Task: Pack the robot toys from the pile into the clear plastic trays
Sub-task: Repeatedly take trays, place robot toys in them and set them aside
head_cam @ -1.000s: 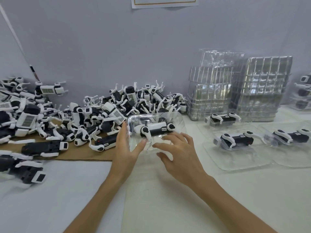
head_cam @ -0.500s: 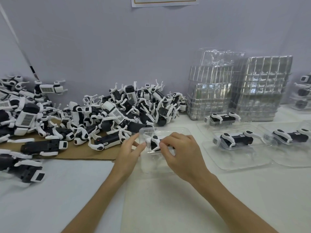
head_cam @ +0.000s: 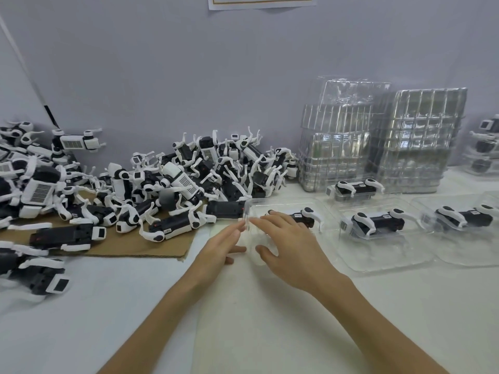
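- The toy pile (head_cam: 189, 182) sits left, on cardboard (head_cam: 121, 247).
- Our left hand (head_cam: 221, 245), fingers straight, touches the clear tray (head_cam: 248, 213).
- The tray was tipped up; now it lies flat, robot toy (head_cam: 302, 215) inside. We think it's packed.
- Our right hand (head_cam: 289, 241) lies open on it, holding nothing.
- White table (head_cam: 270, 319), grey wall (head_cam: 189, 76).

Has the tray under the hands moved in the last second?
Yes. The clear plastic tray holding one black-and-white robot toy went from tilted to flat and slid right, toward the stack of empty clear trays.
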